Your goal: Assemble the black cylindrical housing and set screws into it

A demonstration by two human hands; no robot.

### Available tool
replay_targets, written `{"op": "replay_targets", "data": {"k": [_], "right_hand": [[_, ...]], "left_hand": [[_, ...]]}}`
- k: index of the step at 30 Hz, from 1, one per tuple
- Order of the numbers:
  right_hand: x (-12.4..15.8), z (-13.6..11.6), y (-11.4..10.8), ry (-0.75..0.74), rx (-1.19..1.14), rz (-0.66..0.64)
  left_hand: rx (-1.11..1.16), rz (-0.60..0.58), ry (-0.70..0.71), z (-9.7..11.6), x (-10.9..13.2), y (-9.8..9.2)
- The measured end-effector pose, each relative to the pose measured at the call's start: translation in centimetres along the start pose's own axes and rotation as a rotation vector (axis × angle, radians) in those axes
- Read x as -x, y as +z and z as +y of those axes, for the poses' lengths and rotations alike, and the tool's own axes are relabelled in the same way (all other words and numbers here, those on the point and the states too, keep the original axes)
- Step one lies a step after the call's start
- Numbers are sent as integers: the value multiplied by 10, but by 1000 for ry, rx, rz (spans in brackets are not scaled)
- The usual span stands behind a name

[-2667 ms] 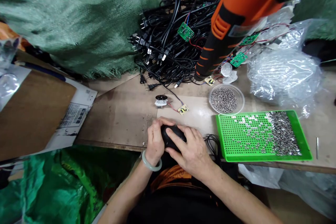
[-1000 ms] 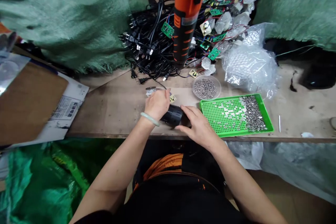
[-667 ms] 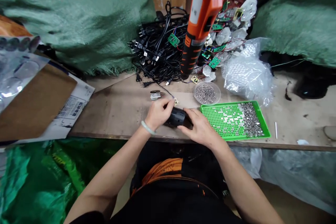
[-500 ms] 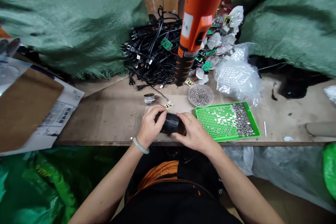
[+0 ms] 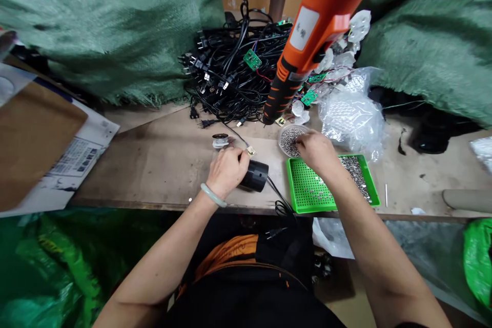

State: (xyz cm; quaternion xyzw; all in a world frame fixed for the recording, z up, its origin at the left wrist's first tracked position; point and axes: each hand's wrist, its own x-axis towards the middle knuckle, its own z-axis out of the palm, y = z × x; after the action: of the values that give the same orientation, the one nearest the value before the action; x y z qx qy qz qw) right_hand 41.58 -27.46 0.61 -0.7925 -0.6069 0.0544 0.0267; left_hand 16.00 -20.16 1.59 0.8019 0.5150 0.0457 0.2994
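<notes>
My left hand (image 5: 227,170), with a pale bangle on its wrist, is closed round a black cylindrical housing (image 5: 254,176) lying on its side on the wooden bench (image 5: 169,164); a black cord trails from the housing over the bench edge. My right hand (image 5: 315,149) reaches over the clear round dish of small screws (image 5: 288,138), fingers curled down at its rim; what they pinch is hidden. Under my right forearm lies the green perforated tray (image 5: 307,192) with several screws on it.
An orange electric screwdriver (image 5: 312,31) hangs above the bench. Behind it lie a tangle of black power cords (image 5: 234,72), green circuit boards and a bubble-wrap bag (image 5: 351,113). A small motor part (image 5: 220,140) sits beside my left hand. Green sacks flank the bench; cardboard (image 5: 34,138) lies left.
My right hand has left the black housing and moved right and away to the dish of screws. My left hand still holds the housing, which now shows its open end.
</notes>
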Motion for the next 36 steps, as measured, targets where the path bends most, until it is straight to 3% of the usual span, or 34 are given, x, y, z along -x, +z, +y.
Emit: {"op": "replay_targets", "data": {"k": [5, 8, 11, 17, 26, 31, 36], "right_hand": [[-2, -2, 1, 23, 23, -9], [3, -2, -2, 69, 11, 20], [6, 0, -1, 25, 16, 25], [8, -1, 7, -12, 17, 68], [19, -4, -6, 130, -437, 190], [47, -48, -6, 0, -924, 43], [60, -80, 5, -20, -1088, -109]], "left_hand": [[86, 74, 117, -15, 2, 10], [245, 167, 278, -29, 16, 18], [360, 214, 381, -40, 36, 25], [379, 231, 427, -52, 55, 34], [409, 251, 434, -49, 47, 39], [403, 234, 422, -46, 48, 35], [399, 242, 406, -45, 47, 34]]}}
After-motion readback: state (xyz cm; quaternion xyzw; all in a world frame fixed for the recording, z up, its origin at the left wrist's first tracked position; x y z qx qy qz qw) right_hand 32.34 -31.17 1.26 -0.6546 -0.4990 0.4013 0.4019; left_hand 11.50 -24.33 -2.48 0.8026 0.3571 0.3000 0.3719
